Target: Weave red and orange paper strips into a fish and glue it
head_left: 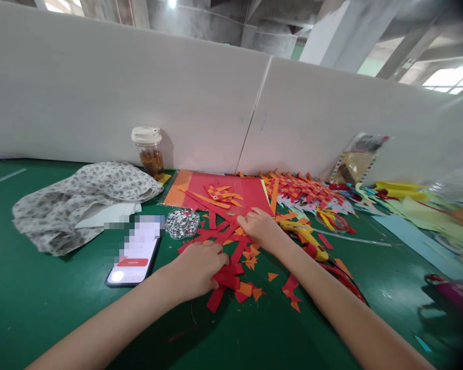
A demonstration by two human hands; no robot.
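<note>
My left hand (198,267) lies on a heap of red paper strips (231,252) and orange scraps on the green table (42,303), its fingers curled over a red strip. My right hand (259,226) rests on the far side of the same heap, fingers bent and pinched at a red strip just below a red sheet (231,191). On that sheet lies a woven red-and-orange paper fish (223,196). A round dish of googly eyes (182,223) sits left of the heap.
A phone (136,259) lies lit by my left wrist. A patterned cloth (81,200) and a lidded jar (148,152) are at the back left. Finished paper fish (301,187), a yellow glue gun (306,237), scissors and coloured sheets spread to the right. White partitions (139,103) close the back.
</note>
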